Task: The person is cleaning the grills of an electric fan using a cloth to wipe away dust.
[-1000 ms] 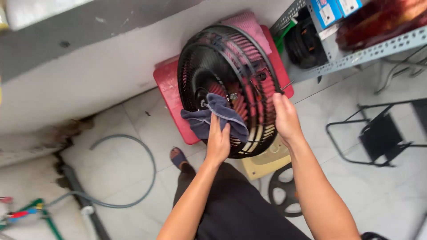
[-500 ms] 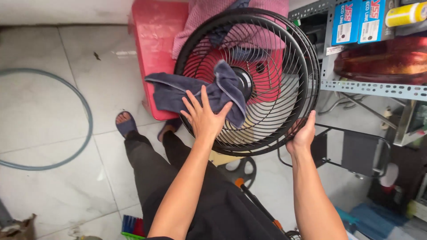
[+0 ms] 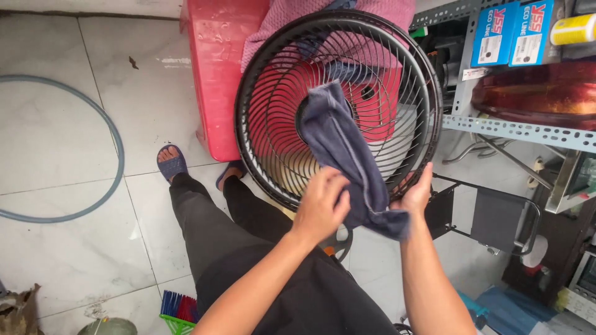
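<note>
Fan grille (image 3: 273, 118), round and black, hangs tilted above the red stool (image 3: 217, 74), its lower rim gripped by the right hand (image 3: 415, 195) to steady it while the left hand (image 3: 323, 208) presses a grey cloth (image 3: 344, 152) against the wires.

Matt cloth (image 3: 341, 146) on a black, seemingly metal wire fan guard (image 3: 273, 118).

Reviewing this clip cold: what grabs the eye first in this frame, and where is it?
The round black fan guard fills the upper middle, held up over a red plastic stool. A dark grey cloth drapes from its hub toward the lower right rim, with the left hand pressing it against the wires and the right hand gripping the rim. A metal shelf stands at right.
</note>
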